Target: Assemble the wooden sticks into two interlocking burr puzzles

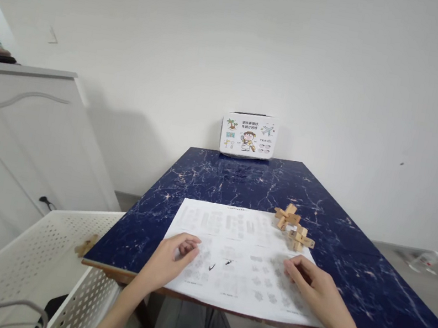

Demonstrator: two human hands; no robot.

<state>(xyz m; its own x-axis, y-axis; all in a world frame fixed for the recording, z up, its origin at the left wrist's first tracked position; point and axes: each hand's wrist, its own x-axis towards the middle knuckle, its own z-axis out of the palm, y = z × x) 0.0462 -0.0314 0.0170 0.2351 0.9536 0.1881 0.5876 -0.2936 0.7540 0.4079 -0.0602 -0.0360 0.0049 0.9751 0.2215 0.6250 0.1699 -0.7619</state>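
A large white printed sheet (230,250) lies on the blue table, with rows of faint diagrams and two small dark marks near its middle. My left hand (176,257) rests over its left side, fingers loosely curled and thumb apart, holding nothing. Over the right side is my right hand (310,284), also loosely curled, with nothing visible between thumb and fingers. Two wooden interlocking puzzles stand at the sheet's upper right corner: one cross-shaped wooden puzzle (287,217) farther back, another wooden puzzle (300,238) closer to my right hand. Neither hand touches them.
The blue marbled table (241,182) reaches back to the wall. At its far edge stands a white case (248,135) with cartoon prints. Left and below is a white perforated basket (83,298) with a wooden piece (85,245) inside. A white cabinet (23,153) stands beyond it.
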